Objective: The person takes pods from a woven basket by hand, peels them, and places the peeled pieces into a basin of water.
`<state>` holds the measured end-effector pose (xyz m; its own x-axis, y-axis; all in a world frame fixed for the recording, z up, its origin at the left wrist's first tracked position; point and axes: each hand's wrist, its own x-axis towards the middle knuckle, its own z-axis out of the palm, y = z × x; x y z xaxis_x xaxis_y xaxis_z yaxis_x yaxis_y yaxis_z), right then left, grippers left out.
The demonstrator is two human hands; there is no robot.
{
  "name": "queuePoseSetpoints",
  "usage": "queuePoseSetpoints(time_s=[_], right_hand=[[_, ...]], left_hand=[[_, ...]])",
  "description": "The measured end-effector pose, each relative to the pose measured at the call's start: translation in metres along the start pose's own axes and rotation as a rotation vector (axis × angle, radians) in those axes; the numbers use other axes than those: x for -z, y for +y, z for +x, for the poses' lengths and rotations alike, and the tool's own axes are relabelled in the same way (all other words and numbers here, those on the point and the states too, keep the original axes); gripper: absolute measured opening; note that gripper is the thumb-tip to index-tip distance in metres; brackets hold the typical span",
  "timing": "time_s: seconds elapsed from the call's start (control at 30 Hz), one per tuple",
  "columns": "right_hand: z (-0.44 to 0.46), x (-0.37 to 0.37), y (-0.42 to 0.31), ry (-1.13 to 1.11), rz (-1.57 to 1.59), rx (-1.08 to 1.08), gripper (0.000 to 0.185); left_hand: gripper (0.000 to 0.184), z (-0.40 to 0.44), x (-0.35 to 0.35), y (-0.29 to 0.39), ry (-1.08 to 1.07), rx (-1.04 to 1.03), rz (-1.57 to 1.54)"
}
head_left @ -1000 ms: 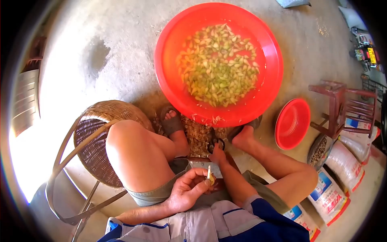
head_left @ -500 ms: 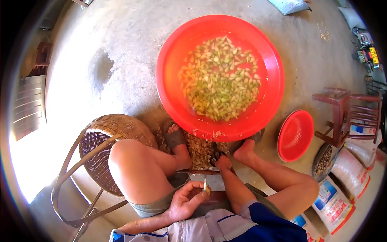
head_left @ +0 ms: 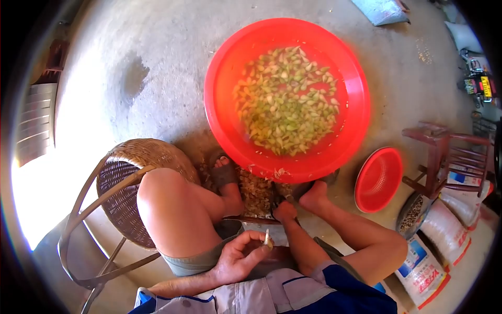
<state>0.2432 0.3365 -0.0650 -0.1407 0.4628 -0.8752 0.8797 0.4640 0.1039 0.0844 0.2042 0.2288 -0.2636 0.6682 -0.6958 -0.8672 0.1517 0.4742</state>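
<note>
My left hand [head_left: 239,257] is over my lap, its thumb and fingers pinching a small pale piece [head_left: 268,239] with a brownish lower end. Farther forward, between my legs, my right hand [head_left: 285,211] is closed round the handle of a dark tool, possibly scissors, near the floor. What the tool touches is hard to make out. Beyond my feet stands a large red basin [head_left: 353,125] of water with many pale green, pointed pieces [head_left: 287,99] in it. Dry brownish peelings [head_left: 254,193] lie between my feet, just ahead of my right hand.
A tipped wicker basket [head_left: 123,196] with a long handle is beside my left leg. To the right are a red colander [head_left: 380,179], a wooden chair [head_left: 439,157], a dark bowl [head_left: 410,212] of small grains and printed sacks [head_left: 422,269]. A bluish sack [head_left: 380,11] lies beyond the basin.
The view has shifted a little, so the basin sits lower in it than a second ago. My left hand still holds the small piece, and my right hand stays low with the tool.
</note>
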Motion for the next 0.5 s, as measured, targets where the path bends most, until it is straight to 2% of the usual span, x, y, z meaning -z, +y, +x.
queuePoseSetpoints(time_s=[0.27, 0.4, 0.5], right_hand=[[-0.005, 0.032, 0.003, -0.126, 0.079, 0.415, 0.042], [-0.056, 0.079, -0.008, -0.144, -0.103, 0.559, 0.045], [-0.067, 0.066, 0.002, 0.023, -0.219, 0.447, 0.057]], left_hand=[[0.017, -0.006, 0.003, -0.005, 0.02, -0.197, 0.087], [0.016, -0.006, 0.003, -0.011, 0.05, -0.303, 0.224], [0.017, -0.002, 0.003, -0.018, 0.067, -0.378, 0.265]])
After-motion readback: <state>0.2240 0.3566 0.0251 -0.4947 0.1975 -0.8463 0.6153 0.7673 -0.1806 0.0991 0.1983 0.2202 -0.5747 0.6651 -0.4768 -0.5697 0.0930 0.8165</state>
